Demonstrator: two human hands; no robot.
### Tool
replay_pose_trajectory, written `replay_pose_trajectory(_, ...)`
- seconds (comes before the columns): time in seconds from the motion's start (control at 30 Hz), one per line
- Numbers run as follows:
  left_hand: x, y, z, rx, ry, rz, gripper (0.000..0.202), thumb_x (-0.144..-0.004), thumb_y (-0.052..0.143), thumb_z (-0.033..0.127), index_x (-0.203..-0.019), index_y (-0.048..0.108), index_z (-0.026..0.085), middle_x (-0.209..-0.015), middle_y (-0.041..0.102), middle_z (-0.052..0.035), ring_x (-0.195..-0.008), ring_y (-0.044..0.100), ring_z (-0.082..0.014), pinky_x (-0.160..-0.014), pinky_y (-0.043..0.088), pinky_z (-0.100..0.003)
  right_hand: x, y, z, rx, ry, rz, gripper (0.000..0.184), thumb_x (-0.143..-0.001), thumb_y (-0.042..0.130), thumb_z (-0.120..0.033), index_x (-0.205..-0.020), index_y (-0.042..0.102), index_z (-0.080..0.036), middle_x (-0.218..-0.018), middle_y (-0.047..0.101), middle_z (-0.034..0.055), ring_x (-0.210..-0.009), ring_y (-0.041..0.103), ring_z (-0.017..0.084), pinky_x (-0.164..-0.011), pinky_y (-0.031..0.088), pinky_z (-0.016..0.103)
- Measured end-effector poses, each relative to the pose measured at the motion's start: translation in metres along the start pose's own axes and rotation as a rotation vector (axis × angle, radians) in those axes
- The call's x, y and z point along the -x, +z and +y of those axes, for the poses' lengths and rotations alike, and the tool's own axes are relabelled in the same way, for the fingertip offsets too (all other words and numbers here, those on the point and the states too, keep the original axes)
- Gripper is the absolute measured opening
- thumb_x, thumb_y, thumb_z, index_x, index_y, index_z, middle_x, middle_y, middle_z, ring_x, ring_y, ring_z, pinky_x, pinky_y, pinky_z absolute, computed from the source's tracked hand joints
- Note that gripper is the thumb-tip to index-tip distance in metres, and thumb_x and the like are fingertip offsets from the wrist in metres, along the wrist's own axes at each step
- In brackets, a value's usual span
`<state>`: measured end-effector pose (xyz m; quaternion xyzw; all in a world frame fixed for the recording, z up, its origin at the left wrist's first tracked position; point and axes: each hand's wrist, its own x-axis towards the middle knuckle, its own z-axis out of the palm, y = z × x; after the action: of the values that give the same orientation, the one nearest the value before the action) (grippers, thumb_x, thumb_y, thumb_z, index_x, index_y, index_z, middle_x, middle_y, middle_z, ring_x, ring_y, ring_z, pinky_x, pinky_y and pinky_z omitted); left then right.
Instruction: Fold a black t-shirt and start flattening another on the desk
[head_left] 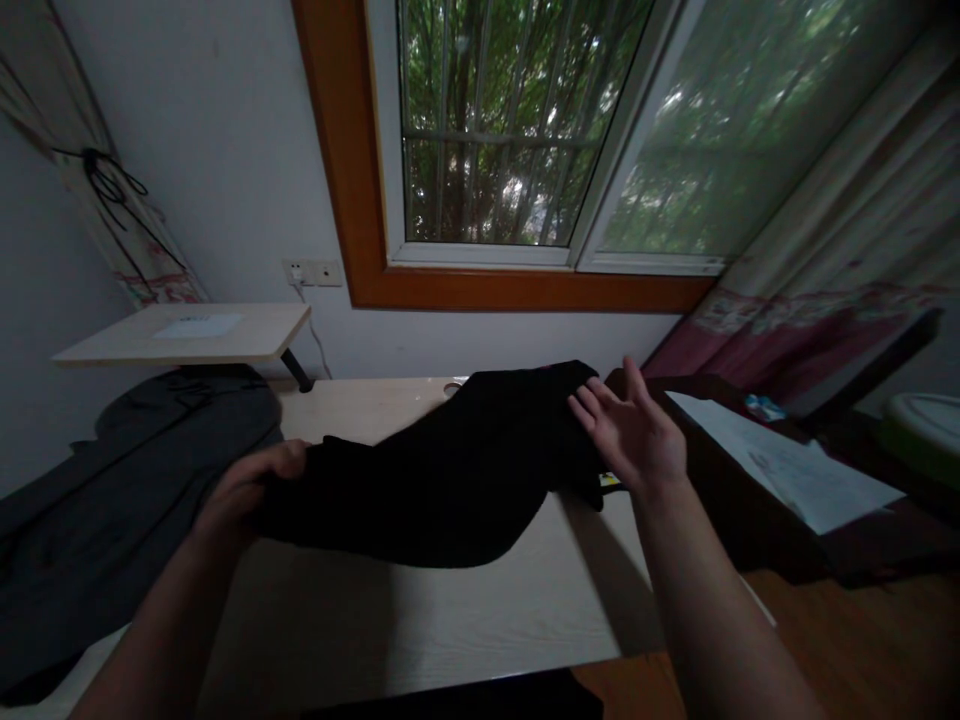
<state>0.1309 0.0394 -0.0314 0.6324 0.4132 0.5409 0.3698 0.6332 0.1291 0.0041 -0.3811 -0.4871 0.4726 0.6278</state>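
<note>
A black cloth garment (450,480) stretches above the light wood table, its exact kind not clear. My left hand (251,490) is closed on its left end, the thumb on top and the fingers hidden beneath the fabric. At the other end my right hand (634,430) has its palm turned up and its fingers spread. Those fingertips touch or lie just beside the cloth's edge; I cannot tell whether they bear any of it. A small yellow and white bit (609,480) shows under the cloth near my right wrist.
Dark grey clothing (172,440) lies on the table's left, below a raised wooden shelf (202,335) with a paper on it. The table top (480,620) has a round cable hole at the back. To the right, papers (787,460) lie on a dark surface. A window (517,130) is ahead.
</note>
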Motion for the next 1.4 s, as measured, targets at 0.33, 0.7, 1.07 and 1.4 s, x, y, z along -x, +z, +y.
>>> replay_pose_trajectory(0.33,-0.011,-0.022,-0.027,-0.594,-0.310,0.277,0.033,-0.079,0.055,0.039,-0.104,0.070,0.022,-0.113,0.068,-0.0071,-0.112,0.060,-0.0276,-0.099,0.047,-0.044,0.009,0.008,0.079,0.557,-0.028,-0.113,0.043,-0.091,0.062,-0.045,-0.130,0.067,-0.028,-0.132,0.067,0.0085,-0.105,0.069,0.026,-0.091,0.059,0.047)
replay_pose_trajectory(0.7,-0.020,0.046,-0.043,-0.878,0.093,-0.142,0.025,-0.088,0.062,0.033,-0.111,0.070,0.025,-0.124,0.068,-0.0067,-0.135,0.048,-0.0311,-0.114,0.037,-0.056,0.015,-0.019,0.070,0.911,-0.306,-0.164,0.032,-0.097,0.056,-0.042,-0.123,0.070,-0.030,-0.126,0.069,0.0063,-0.122,0.060,0.028,-0.111,0.042,0.050)
replay_pose_trajectory(1.07,-0.028,0.130,-0.043,-0.940,0.050,-0.427,0.040,-0.097,0.055,0.046,-0.129,0.064,0.026,-0.122,0.065,-0.0084,-0.109,0.061,-0.0254,-0.099,0.048,-0.044,0.024,-0.053,0.092,1.122,-0.205,-0.317,0.082,-0.078,0.079,-0.043,-0.150,0.046,-0.026,-0.149,0.050,0.0135,-0.137,0.048,0.033,-0.117,0.038,0.052)
replay_pose_trajectory(1.4,-0.024,0.134,-0.059,-1.152,0.018,-0.412,0.041,-0.085,0.064,0.030,-0.126,0.065,0.030,-0.124,0.061,-0.0104,-0.110,0.055,-0.0316,-0.085,0.050,-0.044,0.029,-0.039,0.100,1.192,0.017,-0.274,0.062,-0.085,0.068,-0.041,-0.143,0.054,-0.022,-0.123,0.071,0.0140,-0.114,0.067,0.033,-0.098,0.051,0.047)
